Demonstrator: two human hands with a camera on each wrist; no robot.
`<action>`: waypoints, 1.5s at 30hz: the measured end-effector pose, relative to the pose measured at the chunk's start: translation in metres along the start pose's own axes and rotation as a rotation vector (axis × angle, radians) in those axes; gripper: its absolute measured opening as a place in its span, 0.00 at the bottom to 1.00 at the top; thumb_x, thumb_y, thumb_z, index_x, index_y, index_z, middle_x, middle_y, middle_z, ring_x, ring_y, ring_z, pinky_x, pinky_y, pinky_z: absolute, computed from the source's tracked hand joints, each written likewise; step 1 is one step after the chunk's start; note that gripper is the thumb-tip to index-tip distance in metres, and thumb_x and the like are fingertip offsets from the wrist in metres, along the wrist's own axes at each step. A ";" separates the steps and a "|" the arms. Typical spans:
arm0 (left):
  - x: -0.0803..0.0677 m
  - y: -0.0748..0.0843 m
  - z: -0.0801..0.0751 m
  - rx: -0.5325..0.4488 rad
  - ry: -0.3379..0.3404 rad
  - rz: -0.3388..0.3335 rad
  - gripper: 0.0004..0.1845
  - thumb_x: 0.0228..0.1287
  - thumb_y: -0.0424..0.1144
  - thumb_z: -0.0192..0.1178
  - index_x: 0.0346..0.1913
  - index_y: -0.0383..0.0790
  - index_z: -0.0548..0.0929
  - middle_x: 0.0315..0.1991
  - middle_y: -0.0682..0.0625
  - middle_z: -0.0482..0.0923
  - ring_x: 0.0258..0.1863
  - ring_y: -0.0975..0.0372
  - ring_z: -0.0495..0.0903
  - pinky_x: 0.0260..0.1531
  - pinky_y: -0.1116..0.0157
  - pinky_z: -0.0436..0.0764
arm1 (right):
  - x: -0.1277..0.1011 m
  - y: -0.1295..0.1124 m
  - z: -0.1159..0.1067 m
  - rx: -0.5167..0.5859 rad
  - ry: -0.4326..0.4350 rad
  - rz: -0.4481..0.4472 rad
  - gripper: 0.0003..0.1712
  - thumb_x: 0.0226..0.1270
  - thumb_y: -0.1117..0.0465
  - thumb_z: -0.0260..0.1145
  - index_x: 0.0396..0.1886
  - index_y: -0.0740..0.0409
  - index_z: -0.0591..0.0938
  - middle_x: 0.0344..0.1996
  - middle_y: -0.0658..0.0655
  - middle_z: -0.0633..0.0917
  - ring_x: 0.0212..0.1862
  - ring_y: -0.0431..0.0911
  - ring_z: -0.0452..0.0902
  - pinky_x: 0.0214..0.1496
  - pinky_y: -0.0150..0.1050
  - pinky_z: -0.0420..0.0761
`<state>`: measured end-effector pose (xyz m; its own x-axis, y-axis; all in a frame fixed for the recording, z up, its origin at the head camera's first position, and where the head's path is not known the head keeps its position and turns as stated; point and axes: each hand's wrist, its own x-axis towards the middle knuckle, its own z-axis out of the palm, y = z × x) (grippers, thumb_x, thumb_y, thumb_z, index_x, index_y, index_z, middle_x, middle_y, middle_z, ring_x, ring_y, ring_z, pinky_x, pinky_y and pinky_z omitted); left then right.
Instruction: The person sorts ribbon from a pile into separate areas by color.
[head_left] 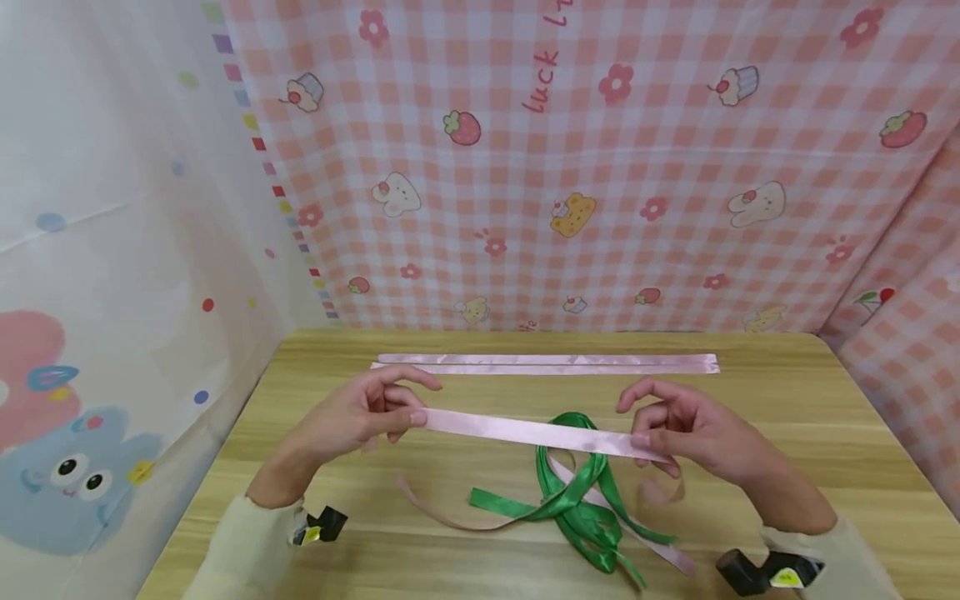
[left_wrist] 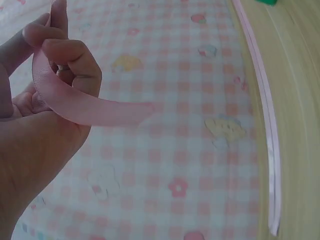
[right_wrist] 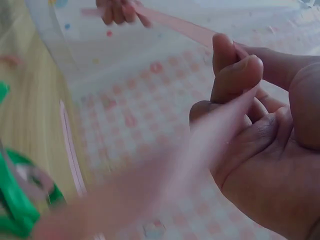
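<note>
Both hands are working one strip, a pink ribbon (head_left: 502, 428), which is stretching nearly straight between them above the tabletop (head_left: 795, 408). The left hand (head_left: 382, 408) is pinching it near one end, thumb against fingers; a short tail is curving away past that grip in the left wrist view. The right hand (head_left: 678, 425) is pinching the other end the same way — its loose tail is hanging free and showing blurred in the right wrist view. The span is sloping slightly down toward the right hand.

Below, a green ribbon (head_left: 588, 529) is lying in a loose, looped heap, its top partly passing behind the held span. A second pink length (head_left: 678, 558) is running through that heap, one end poking out toward the lower right. A thin pale ribbon (head_left: 465, 527) is curling out leftward from the heap.

Toward the rear edge, two pink strips (head_left: 562, 360) are lying flat, side by side. Beyond them a pink-checked cloth (head_left: 517, 175) is hanging; a white printed cloth (head_left: 135, 275) is covering the left side.
</note>
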<state>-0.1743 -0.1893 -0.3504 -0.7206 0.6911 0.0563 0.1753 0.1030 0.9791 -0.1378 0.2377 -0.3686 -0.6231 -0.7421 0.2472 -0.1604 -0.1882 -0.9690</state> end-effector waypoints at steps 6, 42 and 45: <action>-0.016 -0.015 -0.018 0.001 0.068 -0.022 0.19 0.71 0.31 0.58 0.62 0.33 0.73 0.35 0.53 0.85 0.28 0.64 0.75 0.28 0.67 0.75 | -0.034 -0.005 -0.030 0.015 -0.057 -0.046 0.26 0.70 0.86 0.38 0.60 0.65 0.69 0.34 0.60 0.82 0.22 0.55 0.61 0.17 0.50 0.63; -0.054 -0.080 -0.087 -0.042 0.390 -0.217 0.09 0.71 0.33 0.59 0.50 0.47 0.78 0.34 0.56 0.85 0.33 0.66 0.80 0.42 0.67 0.82 | -0.130 0.033 -0.134 0.197 0.092 0.038 0.28 0.73 0.84 0.32 0.60 0.61 0.69 0.40 0.55 0.85 0.24 0.52 0.58 0.27 0.43 0.64; -0.053 -0.091 -0.092 -0.120 0.396 -0.194 0.10 0.72 0.31 0.57 0.50 0.47 0.78 0.35 0.55 0.85 0.35 0.66 0.83 0.43 0.67 0.84 | -0.134 0.039 -0.138 0.232 0.111 0.037 0.28 0.74 0.83 0.32 0.61 0.60 0.69 0.45 0.58 0.86 0.31 0.49 0.69 0.32 0.43 0.67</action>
<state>-0.2136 -0.3009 -0.4250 -0.9374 0.3384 -0.0826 -0.0502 0.1034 0.9934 -0.1663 0.4185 -0.4394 -0.7078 -0.6782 0.1977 0.0360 -0.3141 -0.9487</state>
